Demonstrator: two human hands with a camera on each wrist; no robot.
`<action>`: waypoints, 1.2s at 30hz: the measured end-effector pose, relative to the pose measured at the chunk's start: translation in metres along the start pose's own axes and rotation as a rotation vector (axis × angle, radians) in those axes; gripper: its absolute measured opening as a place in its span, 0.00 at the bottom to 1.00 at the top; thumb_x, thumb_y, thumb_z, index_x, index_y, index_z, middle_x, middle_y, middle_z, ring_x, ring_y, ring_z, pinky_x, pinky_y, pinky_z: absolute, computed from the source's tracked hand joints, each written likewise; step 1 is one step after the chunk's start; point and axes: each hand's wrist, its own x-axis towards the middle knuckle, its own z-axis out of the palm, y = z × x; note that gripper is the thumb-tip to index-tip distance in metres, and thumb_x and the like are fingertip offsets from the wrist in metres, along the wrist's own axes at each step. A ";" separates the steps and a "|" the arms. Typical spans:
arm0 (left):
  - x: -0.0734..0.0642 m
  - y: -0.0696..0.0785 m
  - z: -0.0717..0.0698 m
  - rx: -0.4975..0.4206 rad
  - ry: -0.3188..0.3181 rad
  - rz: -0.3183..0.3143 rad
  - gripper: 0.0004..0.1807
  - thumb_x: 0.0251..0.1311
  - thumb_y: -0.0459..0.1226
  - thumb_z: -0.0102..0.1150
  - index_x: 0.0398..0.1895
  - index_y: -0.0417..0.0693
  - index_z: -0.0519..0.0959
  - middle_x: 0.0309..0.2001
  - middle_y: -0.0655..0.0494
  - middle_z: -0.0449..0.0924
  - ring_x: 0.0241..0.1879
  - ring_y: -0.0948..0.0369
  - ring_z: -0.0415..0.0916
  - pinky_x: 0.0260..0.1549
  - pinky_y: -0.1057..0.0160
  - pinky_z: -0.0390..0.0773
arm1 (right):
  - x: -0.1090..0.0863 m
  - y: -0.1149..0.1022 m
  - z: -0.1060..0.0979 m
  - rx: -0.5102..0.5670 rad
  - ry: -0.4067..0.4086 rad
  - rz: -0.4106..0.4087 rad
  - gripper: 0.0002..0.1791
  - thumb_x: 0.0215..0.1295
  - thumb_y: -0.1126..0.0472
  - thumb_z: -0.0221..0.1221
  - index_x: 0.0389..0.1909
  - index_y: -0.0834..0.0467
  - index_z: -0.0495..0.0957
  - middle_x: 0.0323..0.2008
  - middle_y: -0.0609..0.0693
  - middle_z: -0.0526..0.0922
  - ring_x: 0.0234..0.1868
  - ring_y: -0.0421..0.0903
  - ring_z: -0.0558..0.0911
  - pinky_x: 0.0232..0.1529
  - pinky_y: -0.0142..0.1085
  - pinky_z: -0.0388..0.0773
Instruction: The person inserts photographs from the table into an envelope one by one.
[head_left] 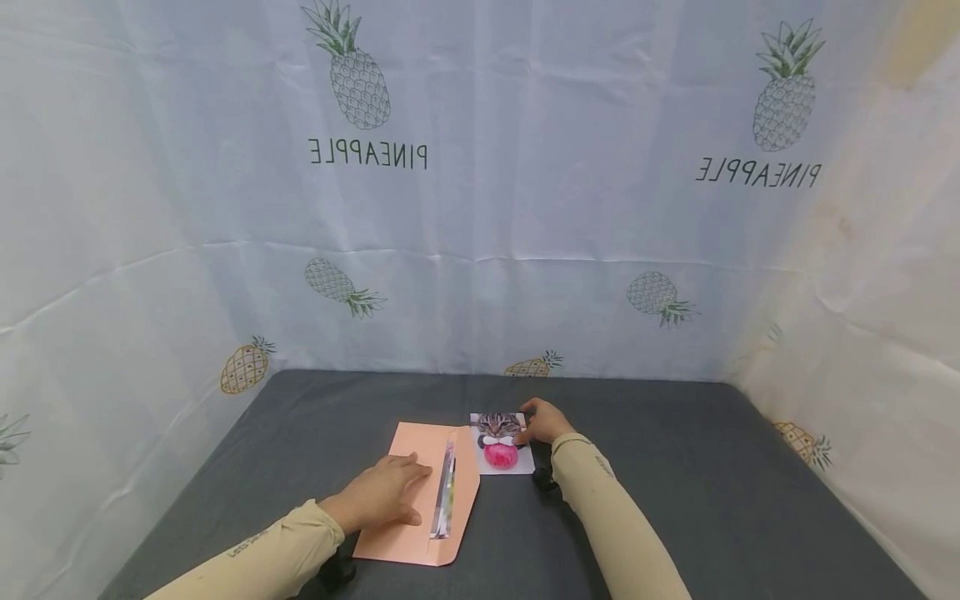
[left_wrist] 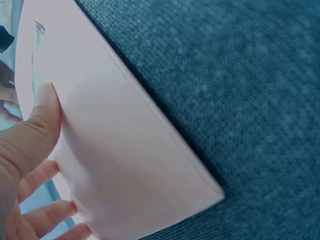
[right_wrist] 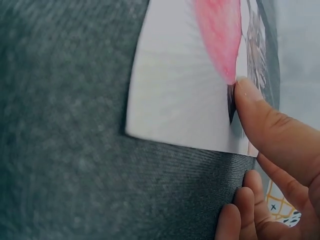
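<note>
A peach envelope lies on the dark table with its flap side up and its flap opened to the right. The edges of several glossy pictures show in its mouth. My left hand rests on the envelope, fingers spread; in the left wrist view the thumb lies along its surface. Right of the envelope is a photo card of a cat above a pink round shape. My right hand pinches the card's right edge, with the thumb on its face and the index finger at the edge, partly hidden.
The dark cloth-covered table extends to both sides and behind the card. A white curtain printed with pineapples stands around its back and sides. Dark wrist straps sit below both sleeves.
</note>
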 end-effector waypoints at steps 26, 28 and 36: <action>-0.002 0.002 0.000 -0.003 -0.012 -0.002 0.37 0.42 0.46 0.75 0.59 0.44 0.77 0.65 0.37 0.69 0.64 0.41 0.66 0.58 0.39 0.69 | -0.014 -0.005 0.006 0.045 0.007 -0.070 0.36 0.45 0.75 0.70 0.54 0.56 0.64 0.40 0.59 0.80 0.37 0.51 0.78 0.36 0.42 0.76; -0.002 0.003 -0.001 -0.004 -0.009 0.000 0.37 0.42 0.46 0.75 0.59 0.44 0.77 0.65 0.37 0.69 0.64 0.41 0.66 0.58 0.39 0.69 | -0.016 -0.004 0.006 0.072 0.014 -0.075 0.35 0.46 0.76 0.69 0.55 0.56 0.64 0.42 0.61 0.80 0.37 0.51 0.79 0.34 0.40 0.76; -0.002 0.003 -0.001 -0.007 -0.001 -0.005 0.37 0.42 0.46 0.76 0.59 0.45 0.77 0.65 0.38 0.69 0.64 0.41 0.65 0.58 0.38 0.68 | -0.023 0.001 -0.002 0.191 0.058 -0.088 0.34 0.51 0.78 0.65 0.60 0.63 0.67 0.37 0.60 0.82 0.32 0.48 0.80 0.30 0.37 0.76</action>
